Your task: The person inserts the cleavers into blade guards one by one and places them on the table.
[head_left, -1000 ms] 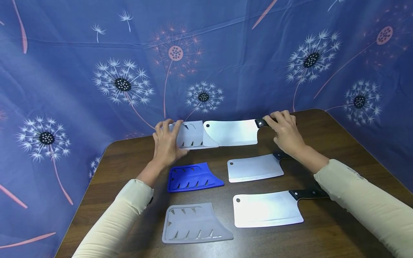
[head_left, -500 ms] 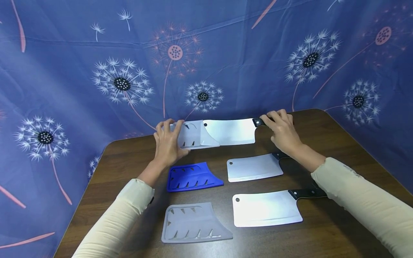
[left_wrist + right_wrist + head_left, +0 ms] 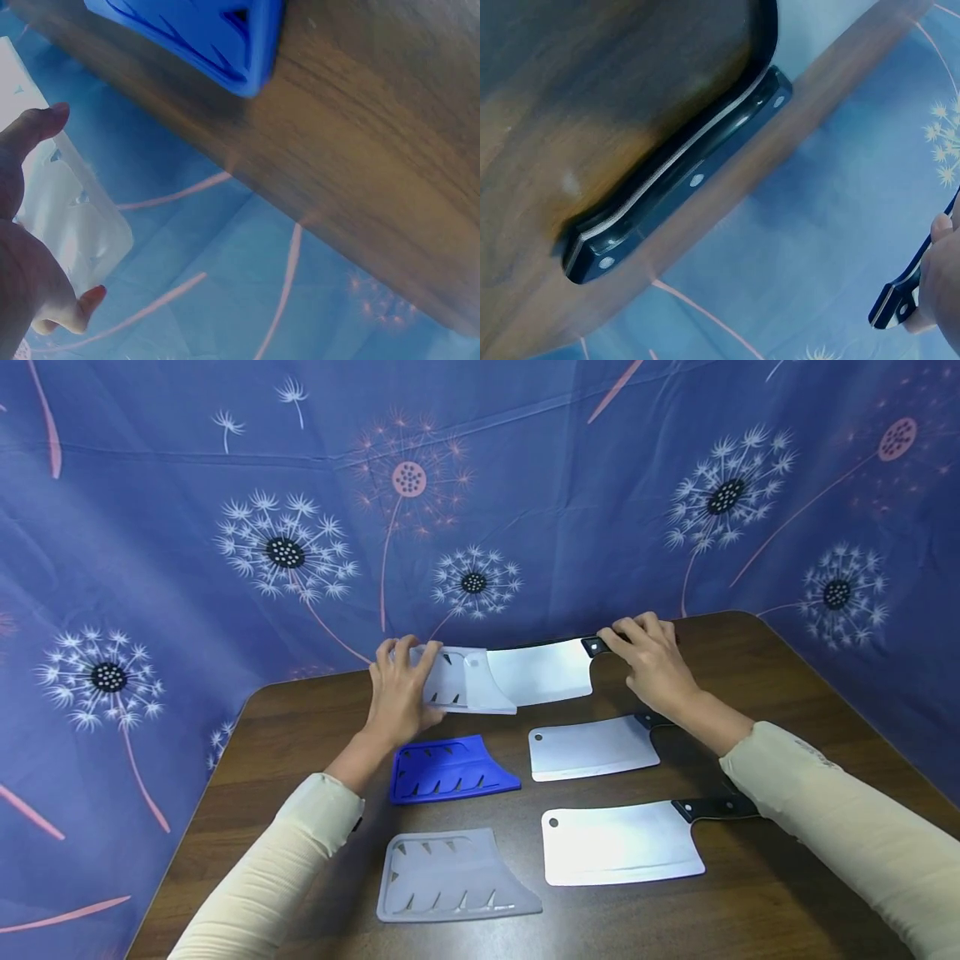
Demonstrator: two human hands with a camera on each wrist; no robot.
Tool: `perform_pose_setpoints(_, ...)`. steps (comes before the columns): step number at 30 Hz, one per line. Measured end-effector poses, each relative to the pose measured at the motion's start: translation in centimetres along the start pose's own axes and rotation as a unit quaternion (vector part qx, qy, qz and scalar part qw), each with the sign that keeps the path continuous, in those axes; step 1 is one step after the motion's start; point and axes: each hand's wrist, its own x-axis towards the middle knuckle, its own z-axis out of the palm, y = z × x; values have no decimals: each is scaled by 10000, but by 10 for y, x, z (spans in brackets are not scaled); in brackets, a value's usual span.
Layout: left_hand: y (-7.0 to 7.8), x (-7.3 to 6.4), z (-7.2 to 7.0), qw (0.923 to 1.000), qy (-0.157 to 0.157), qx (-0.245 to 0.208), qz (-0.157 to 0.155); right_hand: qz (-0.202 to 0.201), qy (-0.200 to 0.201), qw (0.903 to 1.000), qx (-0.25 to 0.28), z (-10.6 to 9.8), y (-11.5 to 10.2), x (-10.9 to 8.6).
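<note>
At the back of the table, my left hand [image 3: 401, 693] grips a translucent white blade cover [image 3: 461, 681] by its closed end, thumb along the near edge. My right hand [image 3: 651, 660] holds a cleaver [image 3: 540, 672] by its black handle [image 3: 891, 306]. The front part of that cleaver's blade is inside the cover, its hole end hidden; the rear part shows bare. In the left wrist view the thumb and fingers clasp the cover [image 3: 67, 202] along opposite edges.
In front lie a blue blade cover [image 3: 450, 768] beside a smaller cleaver [image 3: 592, 750]. Nearer still, another translucent cover [image 3: 453, 877] lies beside a larger cleaver [image 3: 618, 845]. A blue dandelion-print cloth [image 3: 555, 527] hangs right behind the brown table [image 3: 300, 727].
The blade has slid further left into the cover; its end hole, visible before, is now covered. My left hand moved slightly right with the cover, my right hand slightly left.
</note>
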Motion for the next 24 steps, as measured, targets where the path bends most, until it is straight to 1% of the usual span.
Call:
perform_pose_setpoints(2, 2, 0, 1, 9998, -85, 141, 138, -76, -63, 9999, -77, 0, -2, 1)
perform_pose_setpoints(3, 3, 0, 1, 9997, -119, 179, 151, -79, -83, 9999, -96, 1, -2, 1)
perform_pose_setpoints(6, 4, -1, 1, 9997, -121, 222, 52, -6, -106, 9999, -89, 3, -5, 0)
perform_pose_setpoints(11, 8, 2, -1, 9999, 21, -42, -146, 135, -96, 9998, 115, 7, -9, -1)
perform_pose_setpoints(15, 9, 3, -3, 9996, 18, -96, -246, 124, -29, 9997, 196, 8, -11, 2)
perform_pose_setpoints(24, 10, 2, -1, 9996, 14, -28, -268, 23, -20, 9999, 138, 8, -12, 3)
